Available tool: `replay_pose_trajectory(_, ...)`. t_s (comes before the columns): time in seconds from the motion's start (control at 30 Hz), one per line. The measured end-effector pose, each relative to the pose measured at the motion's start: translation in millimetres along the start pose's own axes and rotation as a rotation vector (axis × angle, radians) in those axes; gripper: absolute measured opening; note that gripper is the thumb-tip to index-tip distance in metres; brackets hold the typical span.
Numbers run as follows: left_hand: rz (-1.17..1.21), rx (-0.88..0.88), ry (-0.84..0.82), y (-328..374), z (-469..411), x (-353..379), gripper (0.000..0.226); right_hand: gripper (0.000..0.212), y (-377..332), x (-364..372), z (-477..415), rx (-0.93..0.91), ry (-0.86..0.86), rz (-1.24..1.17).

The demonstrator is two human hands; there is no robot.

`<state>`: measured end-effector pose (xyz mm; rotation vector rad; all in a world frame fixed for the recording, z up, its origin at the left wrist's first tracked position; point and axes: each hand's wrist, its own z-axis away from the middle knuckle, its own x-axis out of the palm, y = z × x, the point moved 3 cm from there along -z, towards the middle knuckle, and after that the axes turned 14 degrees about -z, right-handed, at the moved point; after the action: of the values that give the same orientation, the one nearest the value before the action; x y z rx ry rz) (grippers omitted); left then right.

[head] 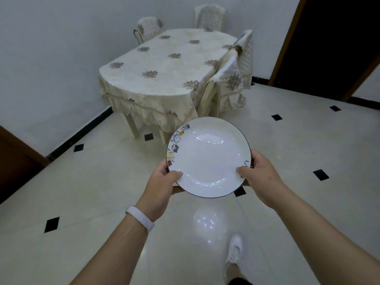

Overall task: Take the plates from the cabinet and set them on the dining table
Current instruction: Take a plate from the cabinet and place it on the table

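A white plate (pixel 207 159) with a dark rim and small coloured drawings on its left edge is held level in front of me over the floor. My left hand (pixel 162 182) grips its near left rim, thumb on top. My right hand (pixel 259 173) grips its right rim, thumb on top. The oval dining table (pixel 164 64), covered in a cream cloth with brown flower prints, stands ahead against the left wall, some way beyond the plate. The cabinet is out of view.
Covered chairs stand around the table: one at its near right (pixel 228 87), another behind it (pixel 246 50), two at the far side (pixel 148 29). The glossy tiled floor (pixel 92 192) has black diamond insets. A dark doorway (pixel 333 42) opens at right. My white shoe (pixel 234 251) is below.
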<state>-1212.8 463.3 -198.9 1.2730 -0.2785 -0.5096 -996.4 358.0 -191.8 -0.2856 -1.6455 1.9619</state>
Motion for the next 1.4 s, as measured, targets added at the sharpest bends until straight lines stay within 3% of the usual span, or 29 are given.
replay_pose_trajectory(0.33, -0.068, -0.016, 0.005, 59, -113, 118, 0.036, 0.038, -46, -110, -114, 0.004, 0.012, -0.056)
replay_pose_trajectory(0.67, -0.071, 0.016, -0.099, 98, -188, 208, 0.036, 0.042, -86, -196, -174, -0.034, 0.065, -0.081)
replay_pose_trajectory(1.03, -0.067, 0.022, -0.226, 115, -307, 257, 0.034, 0.044, -109, -238, -260, -0.041, 0.219, -0.063)
replay_pose_trajectory(1.4, -0.019, 0.016, -0.339, 161, -488, 285, 0.033, 0.038, -160, -251, -420, -0.024, 0.347, 0.017)
